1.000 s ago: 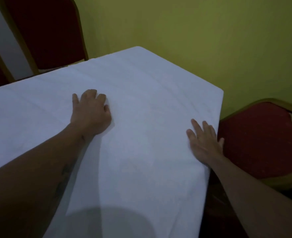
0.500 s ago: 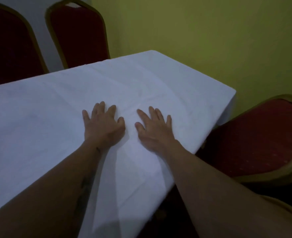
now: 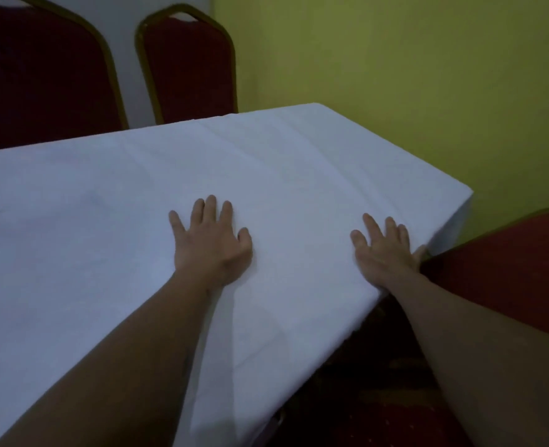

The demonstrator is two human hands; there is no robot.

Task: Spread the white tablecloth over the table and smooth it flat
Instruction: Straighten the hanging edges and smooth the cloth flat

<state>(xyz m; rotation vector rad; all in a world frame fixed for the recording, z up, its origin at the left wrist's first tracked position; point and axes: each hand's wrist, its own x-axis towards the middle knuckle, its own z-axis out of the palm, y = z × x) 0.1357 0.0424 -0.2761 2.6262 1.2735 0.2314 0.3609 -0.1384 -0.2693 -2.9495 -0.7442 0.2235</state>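
Note:
The white tablecloth (image 3: 282, 175) covers the whole table top and hangs over the near right edge and the far right corner. Faint creases run across it toward the far corner. My left hand (image 3: 210, 246) lies flat on the cloth near the middle, fingers spread and straight. My right hand (image 3: 384, 250) presses flat on the cloth at the table's right edge, its little-finger side right at the drop.
Two red chairs with gold frames, one (image 3: 189, 66) and another (image 3: 37, 75), stand behind the table's far side. A third red chair (image 3: 508, 272) sits close to the right edge beside my right hand. A yellow-green wall (image 3: 412, 75) runs behind. Dark patterned floor (image 3: 363, 398) lies below.
My right hand has slid right across the cloth, from beside the left hand to the table's right edge. The left hand stays flat in about the same place. The view has shifted.

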